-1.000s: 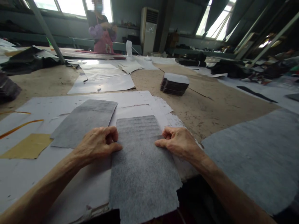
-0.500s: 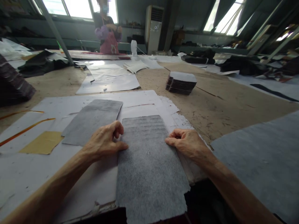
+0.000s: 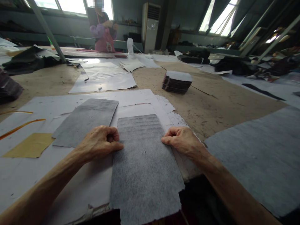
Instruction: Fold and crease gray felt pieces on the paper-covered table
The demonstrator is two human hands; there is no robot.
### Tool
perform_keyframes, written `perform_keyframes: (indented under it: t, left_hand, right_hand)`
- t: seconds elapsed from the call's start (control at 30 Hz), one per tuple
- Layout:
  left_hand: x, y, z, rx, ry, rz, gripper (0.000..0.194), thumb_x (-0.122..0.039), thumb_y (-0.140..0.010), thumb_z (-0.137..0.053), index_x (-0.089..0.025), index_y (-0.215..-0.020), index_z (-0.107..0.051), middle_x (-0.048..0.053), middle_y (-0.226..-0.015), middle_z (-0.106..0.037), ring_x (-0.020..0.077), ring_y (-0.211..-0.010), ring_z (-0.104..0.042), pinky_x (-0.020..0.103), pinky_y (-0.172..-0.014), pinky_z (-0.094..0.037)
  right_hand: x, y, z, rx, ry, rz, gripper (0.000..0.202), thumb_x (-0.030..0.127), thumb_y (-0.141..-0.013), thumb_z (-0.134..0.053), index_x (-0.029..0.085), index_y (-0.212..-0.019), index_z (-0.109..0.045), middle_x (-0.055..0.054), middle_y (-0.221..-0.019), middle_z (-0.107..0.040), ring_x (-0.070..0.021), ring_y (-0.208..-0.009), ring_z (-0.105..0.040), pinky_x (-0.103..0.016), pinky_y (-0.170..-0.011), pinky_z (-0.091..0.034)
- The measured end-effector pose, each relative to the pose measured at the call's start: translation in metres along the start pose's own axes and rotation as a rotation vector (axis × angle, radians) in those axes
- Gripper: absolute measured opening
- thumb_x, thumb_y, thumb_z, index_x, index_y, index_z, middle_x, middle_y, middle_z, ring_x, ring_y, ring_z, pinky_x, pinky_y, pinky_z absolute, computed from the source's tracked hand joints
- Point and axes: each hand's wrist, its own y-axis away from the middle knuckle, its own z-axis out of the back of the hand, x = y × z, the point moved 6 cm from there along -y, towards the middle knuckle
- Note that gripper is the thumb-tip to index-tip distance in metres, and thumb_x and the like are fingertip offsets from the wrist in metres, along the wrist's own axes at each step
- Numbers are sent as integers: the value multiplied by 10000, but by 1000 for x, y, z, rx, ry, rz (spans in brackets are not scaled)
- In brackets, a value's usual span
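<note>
A grey felt-like sheet (image 3: 145, 168) with faint ridges across its far end lies in front of me, its ragged near end over the table's edge. My left hand (image 3: 102, 142) pinches its left edge between thumb and curled fingers. On the opposite edge, my right hand (image 3: 180, 139) is closed the same way, thumb on top. Another grey ridged piece (image 3: 86, 120) lies flat beyond my left hand. Both pieces rest on white board (image 3: 131, 101).
A yellow-brown paper piece (image 3: 30, 145) and orange strips (image 3: 23, 127) lie at left. Farther off stand a stack of dark pieces (image 3: 177, 82) and a white bottle-like object (image 3: 130, 47). A large grey sheet (image 3: 255, 156) covers the right. A person (image 3: 103, 31) stands across the table.
The camera view has shifted slightly, so most things appear farther left. My left fingers have curled in closer to the sheet's edge. My right hand keeps its place on the opposite edge.
</note>
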Motion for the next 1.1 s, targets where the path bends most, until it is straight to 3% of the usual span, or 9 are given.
perform_keyframes:
  t: [0.17, 0.53, 0.93, 1.0, 1.1]
  left_hand:
    - [2, -1, 1, 2, -27, -16, 244, -399, -683, -532, -187, -562, -533, -48, -484, -415, 104, -480, -382, 236, -465, -283]
    - [0, 0, 1, 6, -57, 6, 206, -368, -674, -528, -194, -567, -552, -51, -480, -397, 109, -495, -386, 241, -499, -296]
    - [-10, 2, 2, -41, -189, -19, 182, -342, -680, -508, -201, -569, -534, -38, -492, -457, 125, -517, -444, 253, -516, -299]
    - [-9, 3, 3, -87, -255, -28, 175, -366, -688, -520, -207, -615, -542, -25, -556, -518, 145, -562, -487, 263, -529, -320]
    - [-15, 10, 10, -294, -374, -155, 204, -387, -696, -545, -210, -795, -570, 20, -777, -603, 201, -727, -550, 312, -627, -397]
  right_hand:
    - [-3, -2, 0, 3, 1, -17, 76, 206, -598, -599, 176, -533, -575, 50, -481, -480, -99, -507, -441, -225, -497, -308]
    - [-3, -4, -2, 39, -47, 7, 56, 197, -580, -585, 162, -537, -579, 49, -484, -488, -88, -489, -420, -217, -491, -300]
    - [1, -1, -2, -39, 171, 33, 86, 236, -627, -590, 188, -555, -582, 30, -530, -544, -120, -547, -501, -224, -496, -330]
    - [3, 3, 1, -92, 267, 61, 76, 256, -647, -588, 192, -605, -589, 14, -592, -587, -135, -585, -531, -234, -522, -356]
    - [13, 12, 9, -246, 453, 175, 145, 274, -651, -618, 185, -765, -617, -33, -780, -650, -194, -744, -584, -286, -634, -423]
